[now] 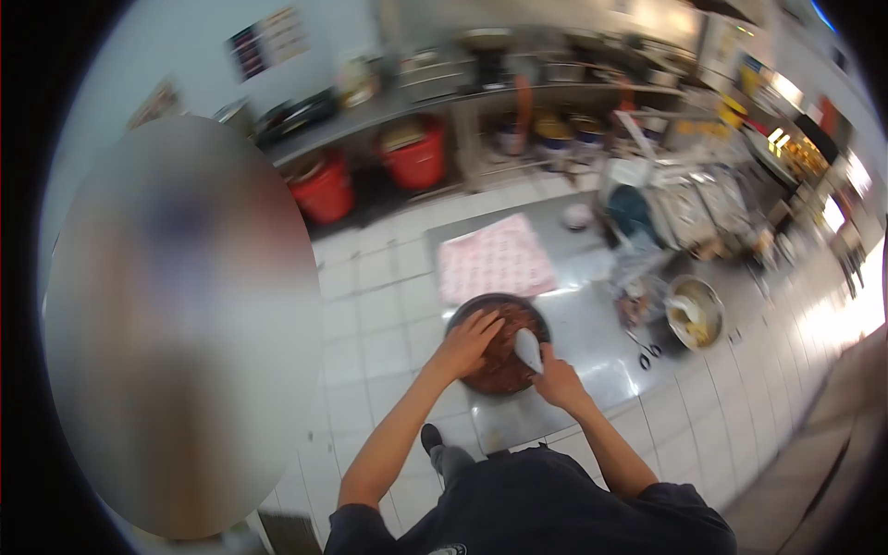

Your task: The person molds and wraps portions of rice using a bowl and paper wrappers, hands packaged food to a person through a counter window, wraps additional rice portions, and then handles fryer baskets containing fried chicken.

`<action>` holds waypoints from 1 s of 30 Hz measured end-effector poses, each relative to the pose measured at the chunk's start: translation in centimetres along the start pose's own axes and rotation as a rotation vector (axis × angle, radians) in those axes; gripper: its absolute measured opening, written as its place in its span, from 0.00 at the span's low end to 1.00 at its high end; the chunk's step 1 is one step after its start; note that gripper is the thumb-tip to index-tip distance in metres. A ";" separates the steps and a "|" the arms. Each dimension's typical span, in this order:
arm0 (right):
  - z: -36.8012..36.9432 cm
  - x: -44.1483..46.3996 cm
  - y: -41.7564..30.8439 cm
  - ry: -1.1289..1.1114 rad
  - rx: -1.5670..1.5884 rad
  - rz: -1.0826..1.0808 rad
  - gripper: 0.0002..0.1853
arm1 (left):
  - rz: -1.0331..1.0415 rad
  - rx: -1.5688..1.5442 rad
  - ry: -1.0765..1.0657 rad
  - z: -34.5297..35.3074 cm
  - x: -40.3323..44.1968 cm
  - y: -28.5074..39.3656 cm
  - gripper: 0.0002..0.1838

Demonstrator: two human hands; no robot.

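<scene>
A dark round pan (548, 324) full of reddish-brown food (504, 365) sits at the near left part of the steel table (592, 370). My left hand (469, 344) lies over the pan's left side with its fingers stretched out over the food; I cannot tell whether they press on it. My right hand (559, 380), at the pan's right rim, is closed round the handle of a pale, broad-bladed tool (528, 351). The blade is over the food, blurred, so its exact kind is unclear. Just behind the pan lies a pink-patterned white cloth or paper (495, 257).
To the right are scissors (645, 351), a plastic bag (638, 301) and a metal bowl (696, 314) with yellowish contents. Foil-like trays (698, 208) stand at the back right. Red buckets (413, 155) are under the rear counter. A large blurred patch covers the left side.
</scene>
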State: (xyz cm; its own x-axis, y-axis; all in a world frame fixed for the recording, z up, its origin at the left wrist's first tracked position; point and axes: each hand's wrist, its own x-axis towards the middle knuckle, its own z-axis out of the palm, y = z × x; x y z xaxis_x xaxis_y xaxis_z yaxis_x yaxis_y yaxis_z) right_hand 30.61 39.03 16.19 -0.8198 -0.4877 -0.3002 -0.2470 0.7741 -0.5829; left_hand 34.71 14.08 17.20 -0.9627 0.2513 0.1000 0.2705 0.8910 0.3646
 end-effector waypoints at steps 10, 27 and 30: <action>0.3 0.9 -6.9 0.223 -0.354 0.228 0.15 | 0.397 0.017 -0.337 -0.7 5.7 -6.4 0.52; 6.9 -0.5 -8.4 0.248 -0.120 0.352 0.15 | 0.332 0.014 -0.375 -0.2 7.5 -6.4 0.47; 6.5 -1.7 -8.0 0.270 -0.030 0.352 0.12 | 0.268 -0.054 -0.422 0.2 7.8 -6.5 0.51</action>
State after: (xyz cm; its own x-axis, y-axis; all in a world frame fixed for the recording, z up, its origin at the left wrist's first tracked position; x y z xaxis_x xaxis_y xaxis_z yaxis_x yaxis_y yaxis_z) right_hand 37.31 30.99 16.49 -0.9612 -0.0723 -0.2664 0.0599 0.8875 -0.4569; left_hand 25.42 10.35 15.45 -0.7717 0.6094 -0.1821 0.4966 0.7562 0.4261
